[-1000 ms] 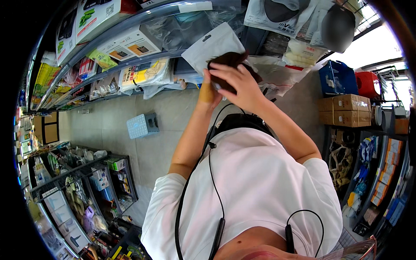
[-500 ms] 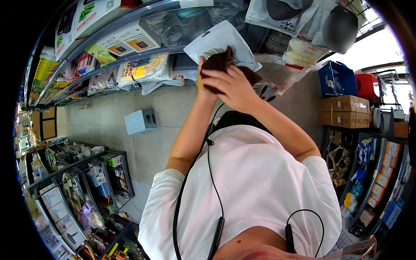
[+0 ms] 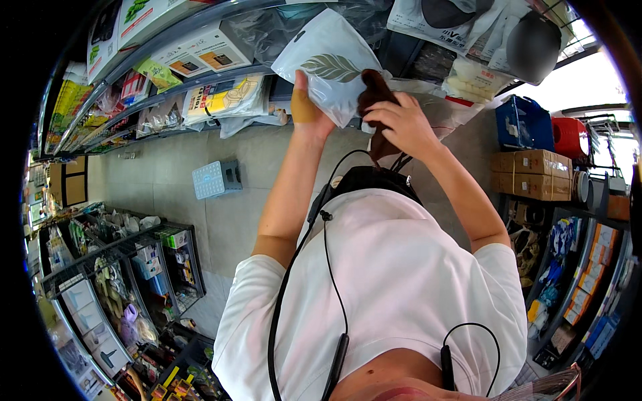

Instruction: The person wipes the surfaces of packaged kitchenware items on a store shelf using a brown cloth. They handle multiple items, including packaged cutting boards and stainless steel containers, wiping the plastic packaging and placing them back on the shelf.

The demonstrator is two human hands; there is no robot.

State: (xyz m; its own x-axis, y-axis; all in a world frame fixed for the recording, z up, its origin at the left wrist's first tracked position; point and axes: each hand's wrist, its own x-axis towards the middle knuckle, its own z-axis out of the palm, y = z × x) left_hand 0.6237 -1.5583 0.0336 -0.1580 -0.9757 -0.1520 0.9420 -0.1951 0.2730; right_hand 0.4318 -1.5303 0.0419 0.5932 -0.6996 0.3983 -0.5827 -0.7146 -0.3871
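Observation:
My left hand [image 3: 307, 112] grips the lower left edge of a white plastic pouch [image 3: 326, 93] with a grey-green leaf printed on it, its thumb lying along the front. The pouch is tilted, held up before the shelf. Just to its right, my right hand [image 3: 405, 125] pinches a dark brown cloth [image 3: 374, 92], which hangs crumpled and limp from the fingers. The cloth's upper end comes against the pouch's right edge; I cannot tell whether they touch.
A shelf rack [image 3: 264, 70] with boxes and bagged goods runs across the front. A light blue step stool [image 3: 212, 180] stands on the floor at left. To the right are stacked cartons [image 3: 531, 172], a blue crate [image 3: 523, 123] and a red container [image 3: 570, 137]. Another loaded rack [image 3: 127, 244] is behind left.
My right hand has drawn the brown cloth off to the right, away from the pouch and my left hand. The pouch's leaf print is now uncovered, and the pouch has shifted slightly up and left.

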